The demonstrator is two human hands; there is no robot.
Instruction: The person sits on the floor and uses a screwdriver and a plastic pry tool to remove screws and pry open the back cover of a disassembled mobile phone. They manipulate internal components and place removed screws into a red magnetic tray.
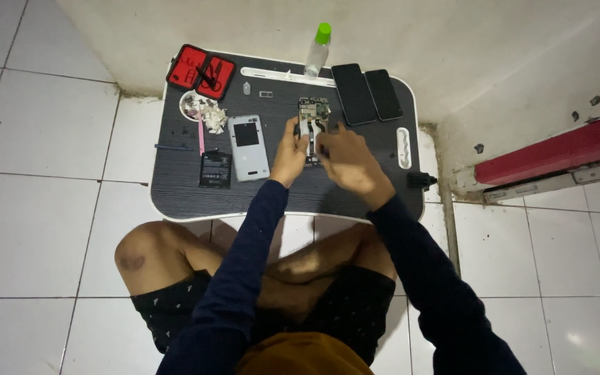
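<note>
Opened phone (313, 118) mid-bench (175, 187), both hands on it. Back cover (248, 147) and battery (215, 169) left. Tool case (201, 71) far left, bottle (317, 48) far centre, two phones (367, 92) far right.

The desk (175, 184) looks matt, dark and wood-grained; two phones (367, 92) show glossy glass; the bottle (316, 52) seems clear plastic; floor tiles (29, 229) shine.

Lighting is dim and cool, with a mild blue cast. The white floor tiles (29, 229) show soft glare at lower right. The dark surface (182, 187) reads flat, with little shadow detail. Focus is acceptable at centre; small parts look soft. Wide-angle distortion bends tile lines near the edges
</note>
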